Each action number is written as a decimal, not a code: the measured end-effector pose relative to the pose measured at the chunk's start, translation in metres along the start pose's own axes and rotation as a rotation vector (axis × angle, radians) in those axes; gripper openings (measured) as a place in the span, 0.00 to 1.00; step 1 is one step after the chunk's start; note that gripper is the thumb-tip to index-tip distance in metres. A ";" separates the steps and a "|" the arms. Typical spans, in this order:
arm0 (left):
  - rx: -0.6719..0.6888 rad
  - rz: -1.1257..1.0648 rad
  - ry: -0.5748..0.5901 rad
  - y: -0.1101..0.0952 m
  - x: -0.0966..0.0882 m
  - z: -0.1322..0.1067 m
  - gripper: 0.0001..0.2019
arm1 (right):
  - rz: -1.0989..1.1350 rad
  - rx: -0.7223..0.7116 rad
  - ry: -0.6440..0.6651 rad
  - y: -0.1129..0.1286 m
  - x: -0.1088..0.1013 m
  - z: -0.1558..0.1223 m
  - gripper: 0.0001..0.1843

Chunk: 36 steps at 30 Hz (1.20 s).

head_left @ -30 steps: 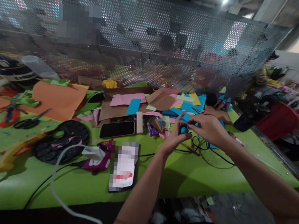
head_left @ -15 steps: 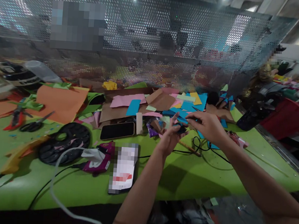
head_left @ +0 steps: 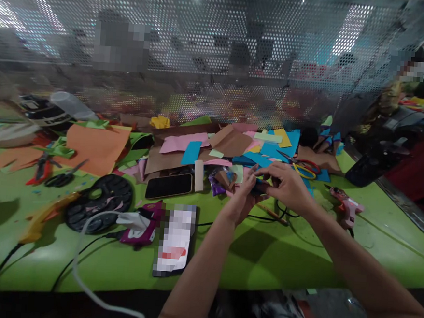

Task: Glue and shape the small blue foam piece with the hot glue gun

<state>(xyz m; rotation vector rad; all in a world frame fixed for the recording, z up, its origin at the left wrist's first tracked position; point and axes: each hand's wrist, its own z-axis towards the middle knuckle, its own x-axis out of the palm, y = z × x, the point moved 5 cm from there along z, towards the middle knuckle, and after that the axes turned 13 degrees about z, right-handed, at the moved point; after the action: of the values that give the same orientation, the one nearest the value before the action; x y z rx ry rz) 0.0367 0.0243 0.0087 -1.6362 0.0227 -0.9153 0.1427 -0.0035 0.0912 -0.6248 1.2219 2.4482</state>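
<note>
My left hand (head_left: 245,193) is closed round a small dark blue piece (head_left: 258,185); its exact kind is hidden by the fingers. From the right, my right hand (head_left: 288,183) meets it, thumb and forefinger bent and pinched at the same piece. Both hands are held above the table, close to the scraps of coloured paper. Just behind my right hand lie scissors with red and yellow handles (head_left: 308,169). A pink glue gun (head_left: 348,207) rests further right. Under the hands run a brown stick (head_left: 273,214) and a black cable.
On the green table (head_left: 280,265) are a dark phone (head_left: 170,186), a lit phone (head_left: 177,244), a purple tissue pack (head_left: 144,227), a black round tray (head_left: 99,209) and a yellow glue gun (head_left: 44,215). Pliers (head_left: 42,169) lie far left. A perforated metal screen (head_left: 212,47) stands behind.
My right hand's fingers have come down onto the piece in my left hand. The view has turned slightly right, showing the scissors and pink glue gun more fully.
</note>
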 end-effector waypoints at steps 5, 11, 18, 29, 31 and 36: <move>-0.043 0.070 0.010 0.004 0.000 0.001 0.27 | 0.063 0.029 -0.067 -0.013 -0.002 -0.005 0.07; -0.087 0.113 0.040 0.008 0.004 0.000 0.25 | 0.129 0.038 -0.074 -0.022 -0.004 -0.010 0.06; -0.091 0.078 -0.020 0.007 0.001 0.002 0.22 | 0.115 0.110 -0.119 -0.023 -0.017 -0.015 0.12; -0.038 0.037 0.015 0.000 0.005 0.000 0.26 | 0.149 0.096 -0.125 -0.032 -0.015 -0.028 0.08; -0.024 0.057 0.028 0.000 0.006 -0.001 0.27 | 0.158 0.098 -0.121 -0.031 -0.013 -0.028 0.08; -0.020 0.080 0.034 0.001 0.006 -0.001 0.27 | 0.185 0.100 -0.093 -0.031 -0.009 -0.028 0.09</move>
<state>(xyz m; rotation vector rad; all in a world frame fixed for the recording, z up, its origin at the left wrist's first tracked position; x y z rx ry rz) 0.0410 0.0203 0.0114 -1.6266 0.1201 -0.8841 0.1712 -0.0096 0.0604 -0.3816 1.4105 2.5130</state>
